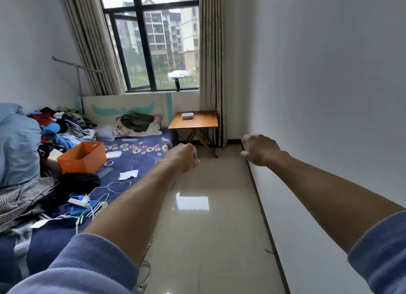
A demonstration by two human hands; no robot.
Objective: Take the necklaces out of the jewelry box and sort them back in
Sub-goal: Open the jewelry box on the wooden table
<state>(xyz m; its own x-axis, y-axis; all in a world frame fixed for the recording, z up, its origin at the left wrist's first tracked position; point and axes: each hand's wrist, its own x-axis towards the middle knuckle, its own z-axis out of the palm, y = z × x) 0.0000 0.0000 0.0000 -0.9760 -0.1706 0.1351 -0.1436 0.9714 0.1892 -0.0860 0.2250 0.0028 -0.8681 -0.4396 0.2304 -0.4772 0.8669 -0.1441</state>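
Observation:
A small clear box with a white lid, the jewelry box (187, 115), sits on a wooden folding table (197, 122) far off under the window. Its contents look dark; no necklace can be made out. Both my arms are stretched forward over the tiled floor, well short of the table. My left hand (183, 157) is curled into a loose fist with nothing in it. My right hand (259, 149) hangs palm down with fingers bent and apart, empty, close to the right wall.
A bed (136, 161) with a blue floral sheet fills the left side, strewn with clothes, cables and an orange bin (82, 156). A glossy tiled floor (204, 216) runs between bed and white wall (329, 95). A dark bottle (177, 84) stands on the windowsill.

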